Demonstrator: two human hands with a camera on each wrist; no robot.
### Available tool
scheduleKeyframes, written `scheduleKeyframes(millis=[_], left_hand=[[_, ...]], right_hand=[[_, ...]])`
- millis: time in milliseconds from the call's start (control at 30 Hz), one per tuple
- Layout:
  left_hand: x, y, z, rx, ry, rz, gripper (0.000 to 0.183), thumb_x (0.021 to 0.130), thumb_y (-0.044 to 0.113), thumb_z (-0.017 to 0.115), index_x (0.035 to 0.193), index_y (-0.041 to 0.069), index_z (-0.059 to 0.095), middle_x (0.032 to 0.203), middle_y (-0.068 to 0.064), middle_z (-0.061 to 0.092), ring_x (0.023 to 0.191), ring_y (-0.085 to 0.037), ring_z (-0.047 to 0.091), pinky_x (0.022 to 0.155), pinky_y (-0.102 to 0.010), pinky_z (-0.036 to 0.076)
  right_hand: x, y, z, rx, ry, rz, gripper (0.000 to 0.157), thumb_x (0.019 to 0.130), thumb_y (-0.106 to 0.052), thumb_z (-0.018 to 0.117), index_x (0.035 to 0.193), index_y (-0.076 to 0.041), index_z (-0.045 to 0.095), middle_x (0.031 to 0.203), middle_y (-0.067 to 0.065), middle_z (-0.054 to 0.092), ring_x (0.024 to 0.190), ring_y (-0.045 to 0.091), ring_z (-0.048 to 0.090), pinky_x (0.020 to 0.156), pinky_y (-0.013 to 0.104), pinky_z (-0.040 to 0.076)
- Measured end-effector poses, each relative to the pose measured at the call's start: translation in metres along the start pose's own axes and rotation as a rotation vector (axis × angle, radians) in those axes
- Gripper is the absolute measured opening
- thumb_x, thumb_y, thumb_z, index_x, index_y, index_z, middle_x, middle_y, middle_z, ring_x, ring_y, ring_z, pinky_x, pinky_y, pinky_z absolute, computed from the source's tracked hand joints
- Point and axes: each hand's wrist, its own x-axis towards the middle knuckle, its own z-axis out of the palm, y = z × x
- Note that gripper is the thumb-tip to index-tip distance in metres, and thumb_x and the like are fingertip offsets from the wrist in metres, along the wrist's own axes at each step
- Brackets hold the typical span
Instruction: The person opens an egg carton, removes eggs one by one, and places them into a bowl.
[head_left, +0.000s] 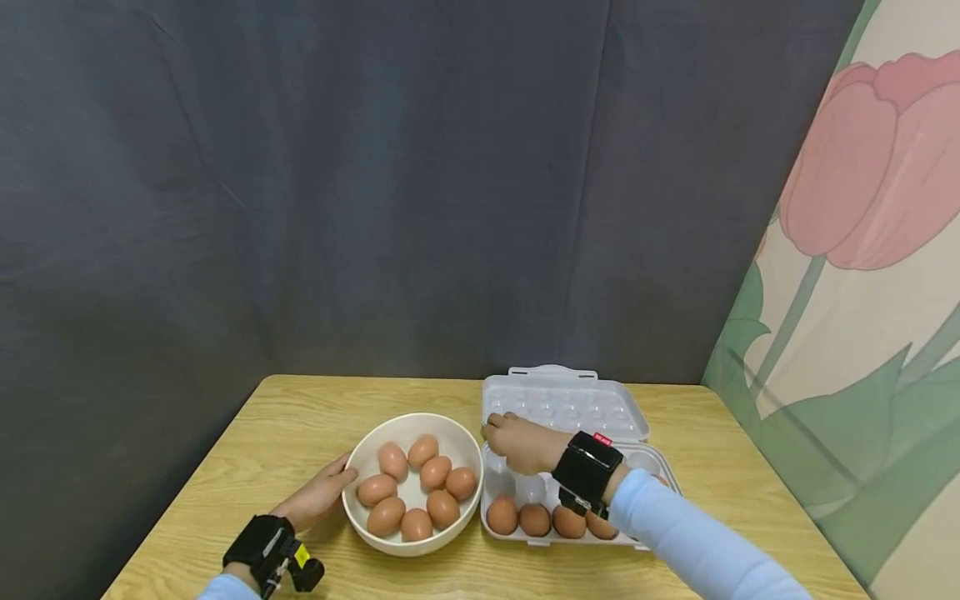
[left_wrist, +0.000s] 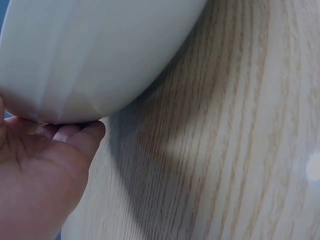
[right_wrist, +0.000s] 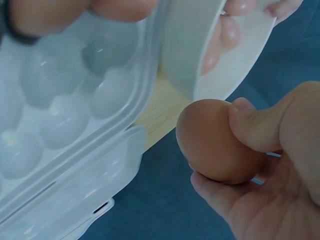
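Observation:
A brown egg (right_wrist: pixel 212 137) is pinched between the thumb and fingers of my right hand (right_wrist: pixel 280 165). In the head view that hand (head_left: pixel 525 443) hovers over the egg carton, near the bowl's right side, and hides the egg. My left hand (head_left: pixel 315 498) holds the left side of a cream bowl (head_left: pixel 360 533), thumb near the rim. The left wrist view shows its fingers (left_wrist: pixel 90 137) curled against the underside of the bowl (left_wrist: pixel 100 55). Several brown eggs (head_left: pixel 386 517) lie in the bowl. The clear plastic egg carton (head_left: pixel 498 479) has several eggs (head_left: pixel 535 520) in its front row.
The carton's lid (head_left: pixel 562 408) is raised behind its tray, and the right forearm (head_left: pixel 697 533) crosses over the tray's right part. A wooden table (head_left: pixel 285 417) carries everything. A dark curtain (head_left: pixel 412 208) stands behind, a tulip-patterned wall (head_left: pixel 847 333) at right.

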Motion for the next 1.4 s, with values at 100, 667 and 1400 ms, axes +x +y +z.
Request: scheduleKeyframes(millis=[100,667,1400], left_hand=[[0.002,0.002,-0.002,0.012,0.019,0.001,0.051,0.099,0.014,0.026,0.146,0.000,0.013,0.150,-0.025,0.011,0.138,-0.040,0.012,0.110,-0.055,0.018],[0.003,0.000,0.009,-0.031,-0.013,0.014,0.051,0.099,0.014,0.028,0.145,-0.002,0.014,0.149,-0.028,0.014,0.136,-0.043,0.017,0.108,-0.057,0.022],[0.002,0.001,0.011,-0.037,-0.014,0.018,0.051,0.099,0.013,0.028,0.146,0.000,0.014,0.150,-0.026,0.012,0.137,-0.041,0.014,0.109,-0.056,0.020]], right_hand=[[0.009,-0.007,-0.004,-0.038,0.016,-0.050,0.027,0.068,0.006,0.064,0.093,-0.005,0.064,0.092,0.004,0.057,0.081,0.016,0.052,0.071,0.024,0.046],[0.022,-0.028,0.028,-0.062,0.016,-0.009,0.027,0.072,-0.002,0.066,0.097,-0.011,0.062,0.090,-0.001,0.054,0.077,0.013,0.054,0.067,0.022,0.047],[0.029,-0.033,0.043,-0.128,-0.007,0.045,0.027,0.076,-0.012,0.070,0.101,-0.013,0.061,0.100,0.002,0.055,0.092,0.015,0.055,0.079,0.022,0.051]])
